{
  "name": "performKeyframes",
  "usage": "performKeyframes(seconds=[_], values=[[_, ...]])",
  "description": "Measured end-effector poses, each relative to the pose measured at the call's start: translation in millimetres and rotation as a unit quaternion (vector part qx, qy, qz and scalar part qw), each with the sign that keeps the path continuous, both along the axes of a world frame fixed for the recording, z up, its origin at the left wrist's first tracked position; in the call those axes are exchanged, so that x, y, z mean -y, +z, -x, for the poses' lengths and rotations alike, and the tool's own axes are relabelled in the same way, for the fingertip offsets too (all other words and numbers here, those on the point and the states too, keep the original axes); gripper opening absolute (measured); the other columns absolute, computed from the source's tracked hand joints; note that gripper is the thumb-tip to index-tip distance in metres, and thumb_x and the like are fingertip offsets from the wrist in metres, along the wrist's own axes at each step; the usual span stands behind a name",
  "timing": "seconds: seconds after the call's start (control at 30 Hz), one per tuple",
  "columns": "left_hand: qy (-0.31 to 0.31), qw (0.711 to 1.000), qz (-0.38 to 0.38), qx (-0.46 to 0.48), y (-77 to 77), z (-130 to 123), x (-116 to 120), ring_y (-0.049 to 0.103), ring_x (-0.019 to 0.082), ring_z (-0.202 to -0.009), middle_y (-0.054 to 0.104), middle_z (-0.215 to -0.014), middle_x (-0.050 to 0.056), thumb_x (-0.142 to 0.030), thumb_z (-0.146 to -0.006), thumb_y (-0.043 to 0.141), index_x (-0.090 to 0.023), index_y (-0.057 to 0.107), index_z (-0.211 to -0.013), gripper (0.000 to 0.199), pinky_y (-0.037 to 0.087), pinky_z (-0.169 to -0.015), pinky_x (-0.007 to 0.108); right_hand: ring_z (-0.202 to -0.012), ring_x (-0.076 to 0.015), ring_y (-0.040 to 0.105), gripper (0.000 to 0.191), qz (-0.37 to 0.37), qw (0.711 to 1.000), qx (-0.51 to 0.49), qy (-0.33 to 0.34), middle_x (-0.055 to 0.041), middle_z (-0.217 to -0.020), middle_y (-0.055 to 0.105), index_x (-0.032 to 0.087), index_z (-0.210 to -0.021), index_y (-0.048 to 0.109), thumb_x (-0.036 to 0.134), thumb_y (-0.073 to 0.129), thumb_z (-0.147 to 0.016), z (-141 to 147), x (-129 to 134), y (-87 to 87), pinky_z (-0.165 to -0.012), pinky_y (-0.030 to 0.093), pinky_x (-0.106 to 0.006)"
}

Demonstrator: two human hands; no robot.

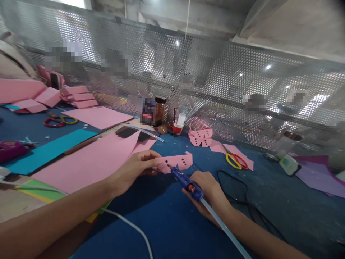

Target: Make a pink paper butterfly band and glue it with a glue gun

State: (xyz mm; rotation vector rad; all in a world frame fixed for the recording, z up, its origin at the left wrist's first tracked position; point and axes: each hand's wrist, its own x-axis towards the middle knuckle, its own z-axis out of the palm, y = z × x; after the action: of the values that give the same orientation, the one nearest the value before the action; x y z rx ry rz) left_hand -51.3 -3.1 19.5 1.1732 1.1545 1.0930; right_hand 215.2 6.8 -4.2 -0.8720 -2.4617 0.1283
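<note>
My left hand (137,167) pinches the left end of a pink paper piece (176,162) that carries small black squares. In my right hand (208,187) is a blue glue gun (185,181), its nozzle at the paper's left pair of squares; whether the tip touches cannot be made out. A long clear glue stick (223,226) runs out of the back of the gun. Behind the held piece stands a similar folded pink piece with black squares (199,136). Pink sheets (88,162) lie left of my left hand.
Scissors with yellow and red handles (237,160) lie on pink scraps at right. Another pair of scissors (60,120), a teal sheet (51,151) and a purple glue gun (13,149) are at left. A cup (178,126) stands before the perforated metal screen (223,72). Cables (132,226) cross the table.
</note>
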Motion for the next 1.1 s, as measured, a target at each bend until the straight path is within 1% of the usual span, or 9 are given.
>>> performKeyframes(seconds=[0.07,0.2,0.27,0.37,0.5,0.67,0.77,0.9,1.1], values=[[0.0,1.0,-0.001,-0.001,-0.8,0,0,0.068,0.021,-0.089,0.075,-0.092,0.005,-0.042,-0.075,0.072,-0.021,0.068,-0.087,0.024,0.051,-0.078,0.031,-0.079,-0.019,0.054,0.006,-0.003,1.0,-0.001,0.008,-0.0023,-0.086,0.062,0.021,-0.088,0.058,0.019,0.063,-0.084,-1,-2,-3.2,-0.073,0.035,-0.033],[-0.003,1.0,-0.002,-0.004,-2.3,1,-1,0.068,0.021,-0.089,0.075,-0.092,0.005,-0.042,-0.076,0.072,-0.022,0.068,-0.088,0.023,0.051,-0.078,0.031,-0.078,-0.0194,0.055,0.007,-0.016,1.0,-0.004,0.013,-0.0025,-0.084,0.062,0.021,-0.087,0.057,0.018,0.062,-0.083,-2,-5,-8.4,-0.074,0.035,-0.033],[-0.008,1.0,-0.003,-0.004,-2.2,1,-1,0.068,0.021,-0.09,0.075,-0.092,0.005,-0.041,-0.077,0.071,-0.021,0.067,-0.087,0.022,0.05,-0.079,0.032,-0.078,-0.0196,0.056,0.007,-0.016,1.0,-0.009,0.018,-0.0027,-0.084,0.062,0.021,-0.088,0.057,0.019,0.062,-0.083,-2,-4,-7.4,-0.074,0.035,-0.033],[-0.01,1.0,-0.008,-0.009,-1.2,2,-1,0.067,0.021,-0.09,0.074,-0.093,0.005,-0.041,-0.079,0.07,-0.021,0.067,-0.087,0.022,0.05,-0.08,0.031,-0.08,-0.0198,0.057,0.008,0.004,1.0,-0.007,0.018,-0.0036,-0.087,0.063,0.02,-0.09,0.057,0.017,0.061,-0.083,-1,-2,-1.8,-0.075,0.036,-0.033],[-0.011,1.0,-0.01,-0.013,-0.6,3,-1,0.067,0.021,-0.092,0.074,-0.094,0.005,-0.041,-0.08,0.07,-0.021,0.067,-0.089,0.022,0.05,-0.08,0.031,-0.079,-0.0194,0.057,0.008,0.002,1.0,-0.002,0.006,-0.0034,-0.086,0.063,0.02,-0.087,0.056,0.015,0.06,-0.083,-1,2,5.1,-0.074,0.036,-0.033],[-0.014,1.0,-0.009,-0.01,-0.1,1,0,0.068,0.022,-0.092,0.074,-0.093,0.005,-0.04,-0.079,0.07,-0.021,0.067,-0.087,0.021,0.05,-0.08,0.032,-0.082,-0.0199,0.057,0.011,0.009,1.0,0.018,0.009,-0.0033,-0.09,0.064,0.02,-0.088,0.056,0.014,0.063,-0.082,0,5,8.7,-0.077,0.036,-0.033],[-0.013,1.0,-0.007,-0.012,1.5,0,0,0.068,0.022,-0.092,0.074,-0.093,0.005,-0.039,-0.08,0.069,-0.02,0.066,-0.087,0.021,0.05,-0.08,0.032,-0.081,-0.0197,0.057,0.011,0.004,1.0,0.021,0.003,-0.0032,-0.089,0.063,0.02,-0.088,0.056,0.014,0.062,-0.081,0,5,8.9,-0.076,0.036,-0.033],[-0.018,1.0,-0.002,-0.014,2.4,0,0,0.067,0.022,-0.093,0.073,-0.094,0.005,-0.039,-0.08,0.069,-0.019,0.064,-0.089,0.022,0.049,-0.08,0.032,-0.081,-0.0193,0.057,0.009,-0.006,1.0,0.016,0.011,-0.0028,-0.088,0.063,0.02,-0.088,0.056,0.015,0.062,-0.083,0,3,5.9,-0.076,0.036,-0.032],[-0.011,1.0,0.007,-0.014,1.6,1,0,0.066,0.021,-0.091,0.072,-0.093,0.005,-0.038,-0.08,0.07,-0.018,0.063,-0.089,0.023,0.049,-0.08,0.032,-0.082,-0.0196,0.057,0.014,0.007,1.0,0.012,0.008,-0.0031,-0.09,0.063,0.02,-0.09,0.057,0.013,0.065,-0.081,0,1,1.2,-0.077,0.035,-0.033]])
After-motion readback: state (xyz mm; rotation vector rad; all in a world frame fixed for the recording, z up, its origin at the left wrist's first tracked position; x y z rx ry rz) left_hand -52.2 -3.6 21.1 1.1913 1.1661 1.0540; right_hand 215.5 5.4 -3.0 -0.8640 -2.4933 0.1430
